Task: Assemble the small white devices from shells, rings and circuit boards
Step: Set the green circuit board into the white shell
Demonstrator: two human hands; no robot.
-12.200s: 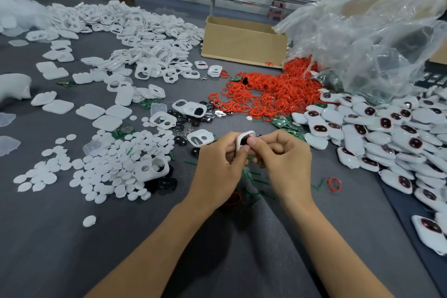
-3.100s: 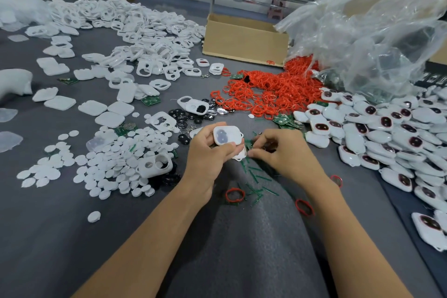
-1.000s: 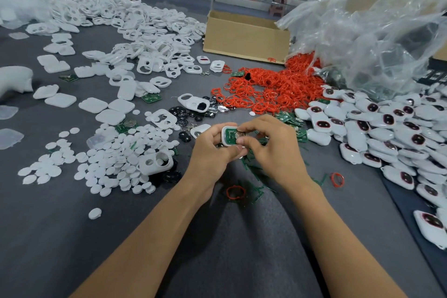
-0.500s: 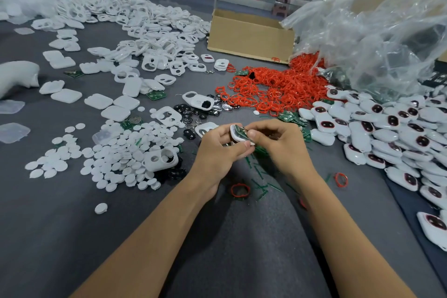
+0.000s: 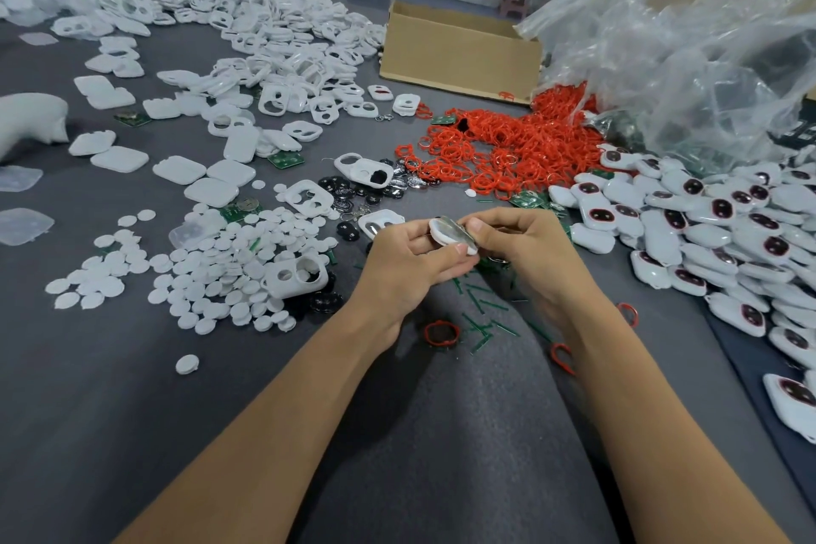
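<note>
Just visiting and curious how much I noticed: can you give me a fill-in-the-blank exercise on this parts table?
The left hand and right hand hold a shell coloured ___.
The finished devices are piled on the person's ___ side.
The round discs lie on the person's ___ side.
The box beyond the rings is made of ___.
Missing words: white, right, left, cardboard.

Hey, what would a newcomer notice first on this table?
The bright heap of red rings at centre back, flanked by loose shells far left and finished devices piled right. In front of it, the left hand and right hand together grip one shell.
</note>
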